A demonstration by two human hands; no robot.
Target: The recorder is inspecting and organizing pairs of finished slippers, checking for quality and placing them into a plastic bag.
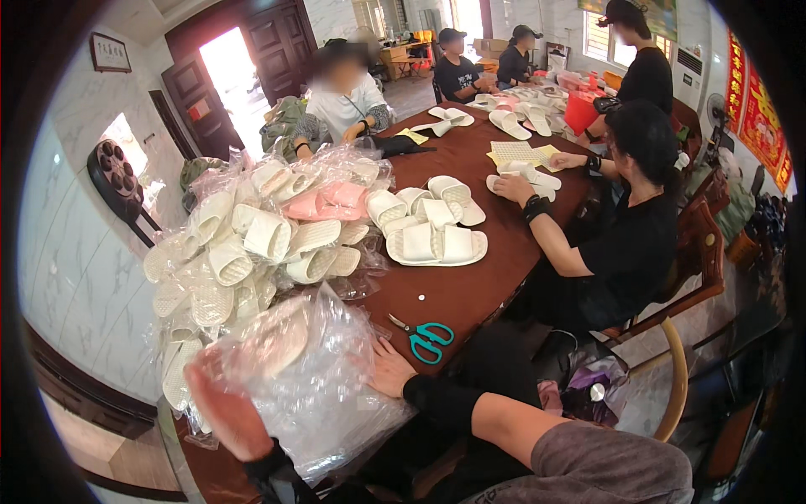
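A clear plastic bag (327, 403) lies crumpled between my hands at the near edge of the table, with a pale slipper (284, 343) showing through its far part. My left hand (225, 407) is raised at the bag's left side, slightly blurred, its fingers stretched out. My right hand (390, 370) rests flat at the bag's right edge, fingers apart. Just right of it are teal-handled scissors (430, 340), lying with their blades parted. A small white round piece (421, 297) lies beyond them. Several unbagged white slippers (437, 244) stand together farther up the table.
A heap of bagged white slippers (231, 260), with a pink pair (327, 200) among them, covers the table's left side. A co-worker in black (621, 244) handles white slippers (529, 178) at the right. Other people sit or stand around the brown table (369, 296).
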